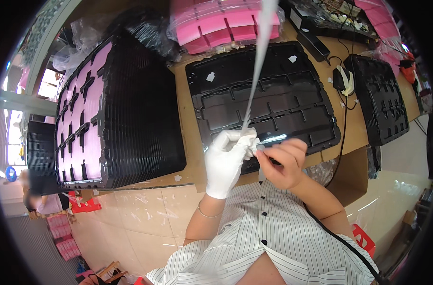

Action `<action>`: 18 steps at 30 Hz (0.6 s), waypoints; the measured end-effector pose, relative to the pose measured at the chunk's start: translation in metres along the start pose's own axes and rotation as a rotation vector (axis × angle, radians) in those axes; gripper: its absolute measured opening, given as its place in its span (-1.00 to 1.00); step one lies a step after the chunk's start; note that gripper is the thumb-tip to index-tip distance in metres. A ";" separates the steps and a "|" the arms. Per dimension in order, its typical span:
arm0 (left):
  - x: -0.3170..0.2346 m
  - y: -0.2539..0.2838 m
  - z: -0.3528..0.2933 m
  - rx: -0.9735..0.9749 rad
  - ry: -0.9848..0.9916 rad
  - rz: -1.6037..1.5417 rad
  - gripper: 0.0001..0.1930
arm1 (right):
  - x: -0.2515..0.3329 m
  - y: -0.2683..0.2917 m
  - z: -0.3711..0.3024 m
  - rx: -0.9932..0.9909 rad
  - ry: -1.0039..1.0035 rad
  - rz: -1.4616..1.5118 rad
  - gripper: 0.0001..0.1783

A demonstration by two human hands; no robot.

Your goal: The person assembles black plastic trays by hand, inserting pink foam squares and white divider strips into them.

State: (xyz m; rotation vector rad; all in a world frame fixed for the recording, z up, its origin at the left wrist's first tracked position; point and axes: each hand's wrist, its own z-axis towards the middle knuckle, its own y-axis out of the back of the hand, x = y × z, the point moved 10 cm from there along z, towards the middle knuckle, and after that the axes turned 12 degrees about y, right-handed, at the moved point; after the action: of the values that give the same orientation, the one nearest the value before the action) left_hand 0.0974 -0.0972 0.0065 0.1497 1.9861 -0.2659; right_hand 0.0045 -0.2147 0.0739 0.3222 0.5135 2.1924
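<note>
My left hand point(225, 164), in a white glove, is closed with its fingertips pinched on a long whitish strip point(257, 71). That strip runs up from the fingers to the top edge, widening and blurred. My bare right hand point(285, 162) is closed too, thumb against curled fingers, right beside the left fingertips. What it pinches is too small and blurred to name. Both hands are over the near edge of a black moulded plastic tray point(268, 97) with divided compartments. Two small white paper-like pieces point(210, 76) lie apart on its far part.
A tall stack of black trays point(143, 114) with pink sheets on top stands at left. Another tray stack point(380, 97) is at right. Pink foam pieces point(226, 26) in clear plastic lie behind. A pale glove point(347, 80) and black cable point(340, 147) are beside the middle tray.
</note>
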 end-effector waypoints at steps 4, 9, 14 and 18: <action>0.002 -0.010 0.002 -0.014 -0.012 -0.006 -0.88 | -0.010 0.033 -0.013 0.061 0.028 -0.070 -0.79; -0.002 -0.009 0.000 -0.010 0.002 0.026 -0.90 | -0.149 0.068 -0.102 0.249 -0.873 -0.055 -0.84; 0.001 -0.018 -0.003 -0.002 0.010 0.068 -0.91 | -0.151 0.068 -0.100 0.436 -0.679 -0.217 -0.86; -0.003 -0.022 -0.005 0.003 -0.090 0.168 -0.90 | -0.137 0.068 -0.093 0.373 -0.544 -0.305 -0.88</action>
State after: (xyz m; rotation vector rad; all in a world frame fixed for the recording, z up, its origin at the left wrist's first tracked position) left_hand 0.0894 -0.1175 0.0140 0.2999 1.8714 -0.1643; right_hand 0.0055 -0.3842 0.0166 0.9429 0.6104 1.6143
